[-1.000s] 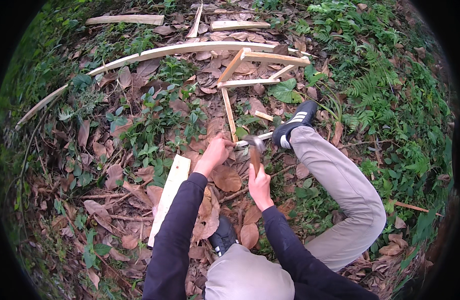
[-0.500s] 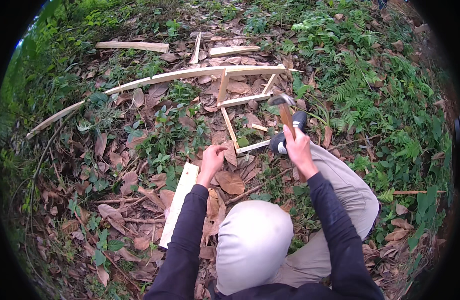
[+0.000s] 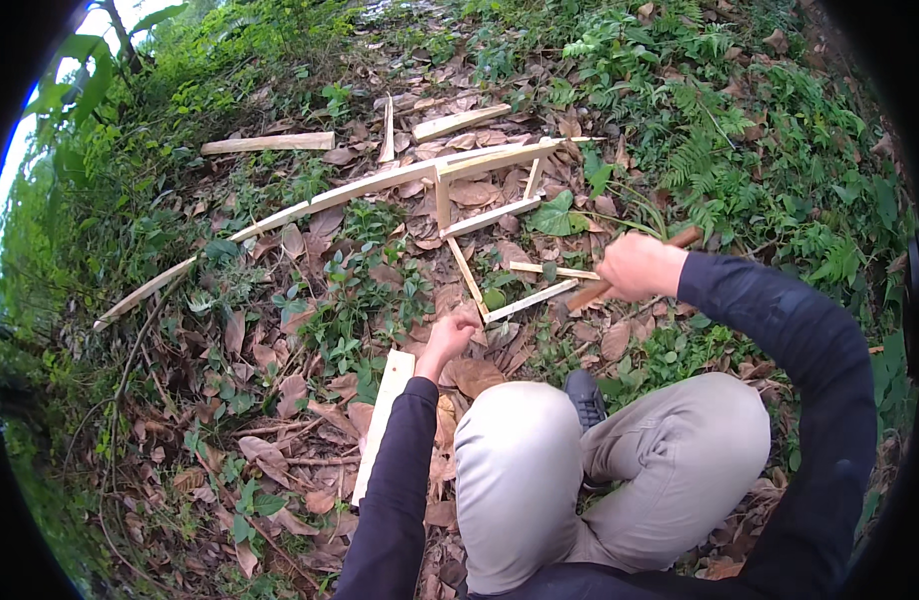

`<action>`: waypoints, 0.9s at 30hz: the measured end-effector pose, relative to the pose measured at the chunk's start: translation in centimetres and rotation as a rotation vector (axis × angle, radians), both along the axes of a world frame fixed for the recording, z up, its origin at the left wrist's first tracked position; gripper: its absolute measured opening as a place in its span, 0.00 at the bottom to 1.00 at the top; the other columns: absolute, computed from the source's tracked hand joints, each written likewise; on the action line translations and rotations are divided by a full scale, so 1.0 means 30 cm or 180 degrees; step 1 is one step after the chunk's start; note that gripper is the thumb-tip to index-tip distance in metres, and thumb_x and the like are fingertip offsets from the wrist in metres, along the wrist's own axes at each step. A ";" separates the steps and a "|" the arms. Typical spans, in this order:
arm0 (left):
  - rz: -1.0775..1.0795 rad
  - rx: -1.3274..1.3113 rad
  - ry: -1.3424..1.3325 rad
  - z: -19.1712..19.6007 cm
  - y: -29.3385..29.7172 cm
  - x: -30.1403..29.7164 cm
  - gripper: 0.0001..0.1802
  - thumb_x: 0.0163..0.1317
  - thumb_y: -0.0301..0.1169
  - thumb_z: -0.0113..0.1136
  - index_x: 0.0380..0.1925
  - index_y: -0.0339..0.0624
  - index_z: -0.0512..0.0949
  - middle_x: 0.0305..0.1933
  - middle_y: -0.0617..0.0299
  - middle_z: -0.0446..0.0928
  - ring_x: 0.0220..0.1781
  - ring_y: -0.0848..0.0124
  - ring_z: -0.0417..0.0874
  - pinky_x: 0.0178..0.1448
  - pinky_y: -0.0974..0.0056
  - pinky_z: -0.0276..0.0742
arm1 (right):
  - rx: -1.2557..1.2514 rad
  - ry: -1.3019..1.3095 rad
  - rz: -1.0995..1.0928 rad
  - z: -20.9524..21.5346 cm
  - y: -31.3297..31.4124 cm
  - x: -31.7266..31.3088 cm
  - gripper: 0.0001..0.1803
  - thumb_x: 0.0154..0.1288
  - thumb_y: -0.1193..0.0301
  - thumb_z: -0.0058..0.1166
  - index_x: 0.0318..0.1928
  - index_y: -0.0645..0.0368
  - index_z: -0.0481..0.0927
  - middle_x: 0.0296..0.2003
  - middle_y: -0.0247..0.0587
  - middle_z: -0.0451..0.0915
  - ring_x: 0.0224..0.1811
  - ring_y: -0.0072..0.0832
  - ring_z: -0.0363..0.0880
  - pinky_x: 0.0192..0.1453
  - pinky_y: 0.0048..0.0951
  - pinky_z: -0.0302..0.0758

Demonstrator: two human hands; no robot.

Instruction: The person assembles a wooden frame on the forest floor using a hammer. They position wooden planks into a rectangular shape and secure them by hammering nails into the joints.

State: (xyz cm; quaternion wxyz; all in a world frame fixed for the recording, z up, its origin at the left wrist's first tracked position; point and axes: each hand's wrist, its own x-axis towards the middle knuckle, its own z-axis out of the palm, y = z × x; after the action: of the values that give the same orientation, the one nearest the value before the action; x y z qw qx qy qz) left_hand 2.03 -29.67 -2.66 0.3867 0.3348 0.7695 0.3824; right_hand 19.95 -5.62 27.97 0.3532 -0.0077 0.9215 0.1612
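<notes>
My right hand [image 3: 642, 267] is closed around the wooden handle of a hammer [image 3: 686, 237], held out to the right above the leaf litter. The hammer's metal head cannot be made out now. My left hand [image 3: 451, 340] has its fingers pinched together beside the near corner of a wooden frame [image 3: 467, 278] made of thin pale strips. Whatever those fingers hold, if anything, is too small to name. Beyond the corner, the frame's upright part [image 3: 443, 203] joins a long curved pale strip [image 3: 325, 200] running off to the left.
Next to my left forearm lies a flat pale board [image 3: 386, 415]. Farther off are loose wood pieces: a long one [image 3: 270, 143] at left, a thin upright sliver [image 3: 388, 130] and a short board [image 3: 462, 121]. Dry leaves, twigs and green plants [image 3: 380, 265] cover the ground around my knees.
My right hand has swung outward to the right and the hammer has turned, its head no longer showing. My right foot has drawn back toward me. My left hand stays by the frame's corner.
</notes>
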 end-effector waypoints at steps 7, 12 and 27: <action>-0.0513 -0.0729 -0.1064 0.078 -0.044 -0.009 0.16 0.68 0.40 0.61 0.45 0.43 0.89 0.38 0.64 0.88 0.41 0.75 0.87 0.45 0.67 0.81 | -0.0623 0.1109 -0.0734 -0.550 0.130 0.267 0.18 0.57 0.66 0.61 0.48 0.58 0.79 0.27 0.47 0.84 0.32 0.44 0.87 0.35 0.45 0.81; -0.0301 -0.0860 -0.0256 0.082 -0.111 -0.113 0.17 0.72 0.42 0.60 0.46 0.42 0.89 0.38 0.68 0.87 0.39 0.77 0.84 0.44 0.68 0.79 | -0.1795 0.3145 -0.1018 -0.914 0.092 0.149 0.10 0.52 0.71 0.65 0.36 0.60 0.81 0.31 0.43 0.83 0.45 0.44 0.82 0.52 0.45 0.79; 0.1004 -0.0969 -0.0733 0.371 -0.313 -0.145 0.20 0.76 0.42 0.55 0.56 0.40 0.84 0.47 0.63 0.87 0.50 0.73 0.85 0.49 0.65 0.78 | -0.2663 0.2740 -0.0534 -0.943 0.199 -0.106 0.10 0.46 0.69 0.68 0.31 0.57 0.84 0.28 0.39 0.82 0.39 0.39 0.83 0.55 0.40 0.70</action>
State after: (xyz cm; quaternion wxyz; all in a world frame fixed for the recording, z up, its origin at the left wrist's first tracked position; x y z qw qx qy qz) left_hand -2.32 -39.05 8.46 0.4533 0.1027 0.8119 0.3533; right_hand 16.77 0.36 -0.32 -0.0729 -0.0073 0.9643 -0.2545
